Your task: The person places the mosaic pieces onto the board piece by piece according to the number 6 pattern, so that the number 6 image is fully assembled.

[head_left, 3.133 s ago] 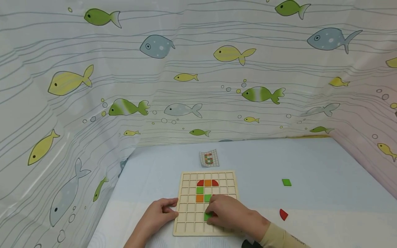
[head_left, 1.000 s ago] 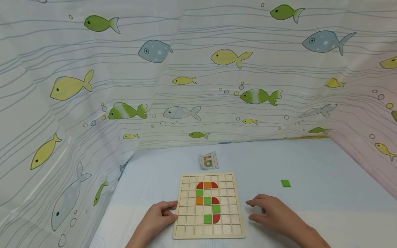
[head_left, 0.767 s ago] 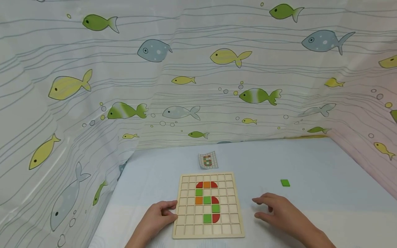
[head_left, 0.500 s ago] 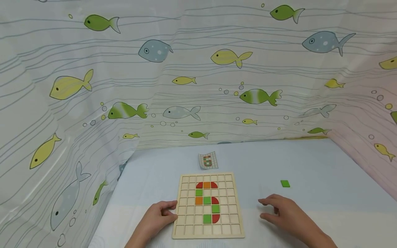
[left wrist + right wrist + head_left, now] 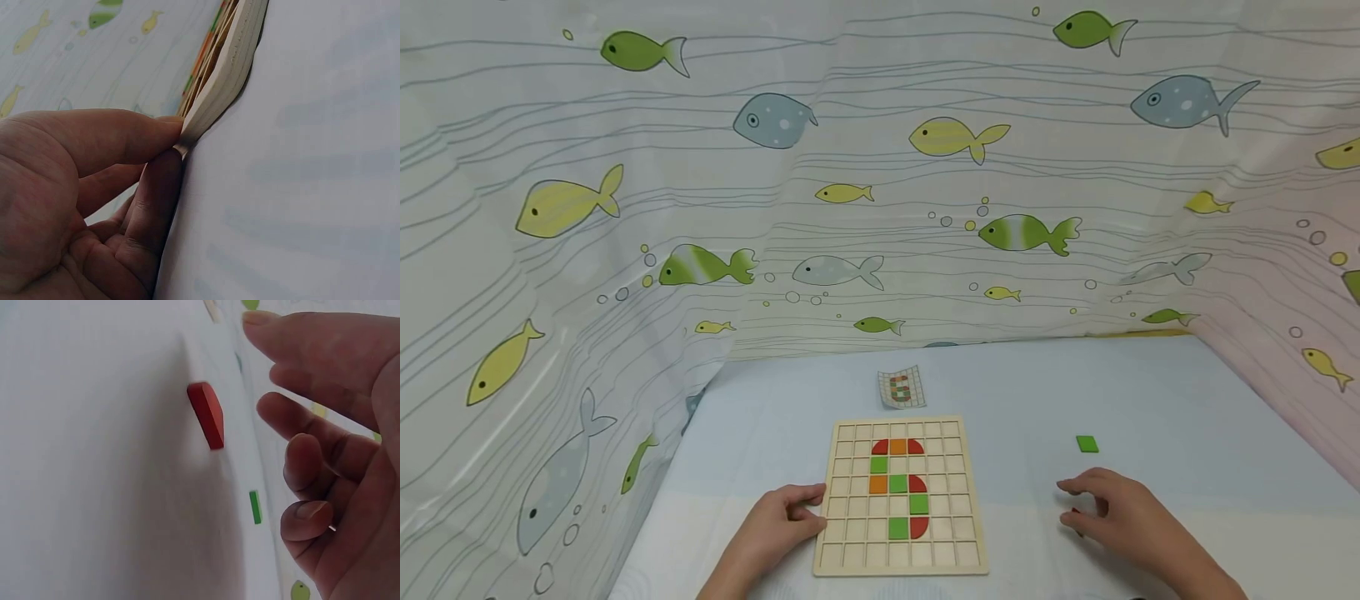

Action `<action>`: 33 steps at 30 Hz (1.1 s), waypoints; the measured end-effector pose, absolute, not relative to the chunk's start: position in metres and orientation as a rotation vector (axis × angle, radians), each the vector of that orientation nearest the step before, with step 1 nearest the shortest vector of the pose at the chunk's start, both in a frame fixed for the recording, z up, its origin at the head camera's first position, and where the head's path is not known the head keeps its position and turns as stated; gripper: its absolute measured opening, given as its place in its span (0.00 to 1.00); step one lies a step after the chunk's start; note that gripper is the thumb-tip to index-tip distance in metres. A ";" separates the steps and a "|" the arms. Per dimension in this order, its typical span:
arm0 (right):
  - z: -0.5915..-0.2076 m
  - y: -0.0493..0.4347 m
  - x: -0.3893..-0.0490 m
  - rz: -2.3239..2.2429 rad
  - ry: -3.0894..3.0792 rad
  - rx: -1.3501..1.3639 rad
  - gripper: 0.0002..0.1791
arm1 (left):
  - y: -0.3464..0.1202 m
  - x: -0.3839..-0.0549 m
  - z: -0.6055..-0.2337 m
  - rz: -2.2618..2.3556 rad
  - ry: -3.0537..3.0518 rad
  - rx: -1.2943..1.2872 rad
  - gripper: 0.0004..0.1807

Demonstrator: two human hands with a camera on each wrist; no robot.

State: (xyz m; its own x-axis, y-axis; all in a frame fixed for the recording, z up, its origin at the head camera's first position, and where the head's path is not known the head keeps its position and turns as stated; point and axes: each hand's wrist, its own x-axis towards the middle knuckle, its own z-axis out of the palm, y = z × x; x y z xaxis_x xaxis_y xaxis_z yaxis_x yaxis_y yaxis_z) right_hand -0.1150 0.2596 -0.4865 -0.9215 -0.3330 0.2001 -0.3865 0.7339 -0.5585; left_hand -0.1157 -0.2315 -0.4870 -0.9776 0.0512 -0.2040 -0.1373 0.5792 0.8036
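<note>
A square wooden grid board (image 5: 842,552) lies on the table, with several red, orange and green tiles set in its cells. My left hand (image 5: 781,525) rests at its left side, fingertips touching the edge some distance apart; the left wrist view shows the board's edge (image 5: 219,81) against the fingertips. To the right of the board, my right hand (image 5: 1123,517) hovers with thumb and fingers spread. Just beyond its fingertips in the right wrist view lies a loose red quarter-circle tile (image 5: 206,415), mostly hidden by the thumb in the head view. The right hand holds nothing.
A loose green square tile (image 5: 1087,443) lies beyond the right hand. Behind the board sits a small paper card (image 5: 902,387) printed with a coloured grid pattern. A fish-patterned curtain (image 5: 925,250) surrounds the pale cloth-covered table.
The right hand has left the board, where more red and green tiles now sit, and moved right to the loose red tile. The left hand stays at the board's edge.
</note>
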 end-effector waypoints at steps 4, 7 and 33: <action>-0.487 0.269 -0.116 0.914 -2.929 0.601 0.20 | -0.232 -0.116 -0.488 1.353 2.602 -0.065 0.31; -0.487 0.277 -0.115 0.904 -3.012 0.587 0.22 | -0.232 -0.117 -0.489 1.353 2.597 -0.056 0.31; -0.496 0.267 -0.119 0.963 -3.023 0.595 0.09 | -0.232 -0.118 -0.490 1.337 2.606 -0.070 0.31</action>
